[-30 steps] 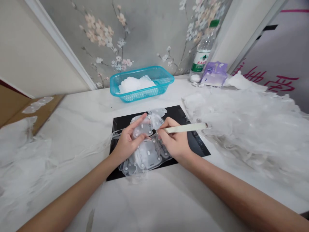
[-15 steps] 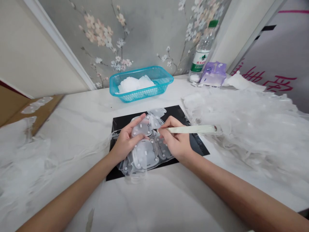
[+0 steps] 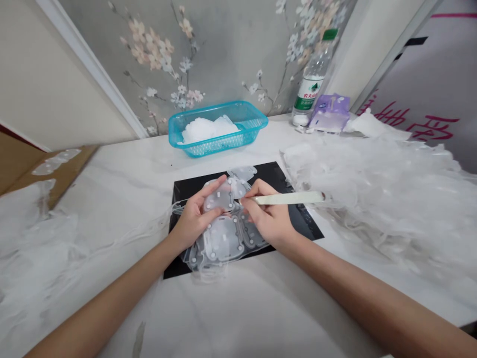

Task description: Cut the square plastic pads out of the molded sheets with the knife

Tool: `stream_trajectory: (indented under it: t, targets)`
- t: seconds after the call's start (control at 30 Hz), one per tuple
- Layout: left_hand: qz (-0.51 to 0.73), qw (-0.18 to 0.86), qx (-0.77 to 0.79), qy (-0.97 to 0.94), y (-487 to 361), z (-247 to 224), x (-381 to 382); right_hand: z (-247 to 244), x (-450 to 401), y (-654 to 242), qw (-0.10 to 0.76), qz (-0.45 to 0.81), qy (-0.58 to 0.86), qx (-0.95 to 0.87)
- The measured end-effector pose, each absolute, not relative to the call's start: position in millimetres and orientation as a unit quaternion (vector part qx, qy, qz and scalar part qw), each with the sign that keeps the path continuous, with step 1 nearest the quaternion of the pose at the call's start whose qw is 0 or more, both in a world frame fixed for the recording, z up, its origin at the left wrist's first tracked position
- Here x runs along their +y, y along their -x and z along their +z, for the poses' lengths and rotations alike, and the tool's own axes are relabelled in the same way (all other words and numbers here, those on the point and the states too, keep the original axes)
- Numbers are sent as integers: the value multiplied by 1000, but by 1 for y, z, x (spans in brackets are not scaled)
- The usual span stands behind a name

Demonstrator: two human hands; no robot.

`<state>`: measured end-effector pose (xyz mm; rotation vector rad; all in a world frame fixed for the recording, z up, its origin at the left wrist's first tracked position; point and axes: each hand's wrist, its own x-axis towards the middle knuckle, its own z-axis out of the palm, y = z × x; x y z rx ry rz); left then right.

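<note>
Head view shows me the table [image 3: 238,308], then a heap [image 3: 391,194] of clear plastic at right, which I judge is left to do. The black mat [image 3: 303,223] carries loose sheets [image 3: 223,241]; behind it a blue basket [image 3: 216,148] holds white pieces [image 3: 204,129], perhaps done ones. The right hand [image 3: 274,216] has its fingers closed round a pale tool [image 3: 294,198]; the left hand [image 3: 196,219] holds one piece [image 3: 217,198] over the mat. That one looks unfinished; whether the tool touches it, I cannot tell.
</note>
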<state>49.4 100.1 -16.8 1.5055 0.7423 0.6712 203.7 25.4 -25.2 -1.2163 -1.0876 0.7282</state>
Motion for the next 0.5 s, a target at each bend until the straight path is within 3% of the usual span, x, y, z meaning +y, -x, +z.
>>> stream_trajectory:
  t: [0.5]
  targets:
    - [297,673,303,-606,-51,-14,99,-28,28,-201,579,286,538,-542]
